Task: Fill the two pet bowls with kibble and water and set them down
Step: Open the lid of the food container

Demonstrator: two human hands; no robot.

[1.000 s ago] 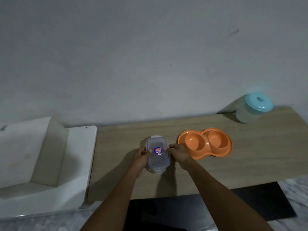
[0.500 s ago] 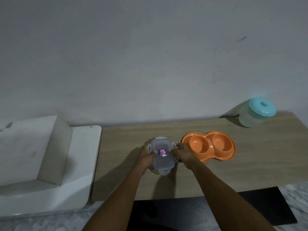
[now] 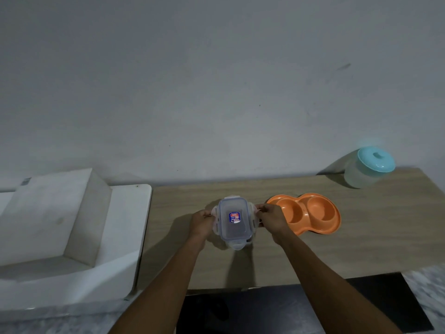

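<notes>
A clear rectangular food container (image 3: pixel 233 219) with a snap-lock lid and a red-blue sticker stands on the wooden table (image 3: pixel 361 242). My left hand (image 3: pixel 201 222) grips its left side flap and my right hand (image 3: pixel 271 217) grips its right side flap; both flaps stick outward. An orange double pet bowl (image 3: pixel 310 213) lies just right of my right hand, both wells empty. A frosted jug with a teal lid (image 3: pixel 368 167) stands at the table's back right corner, by the wall.
A white angular block (image 3: pixel 62 225) fills the left side, touching the table's left edge. A grey wall runs directly behind the table. Dark floor and pale marbled tiles (image 3: pixel 428 292) show below the table's front edge.
The container's side flaps have swung outward under my fingers. The view has shifted slightly; the container, bowl and jug keep their places on the table.
</notes>
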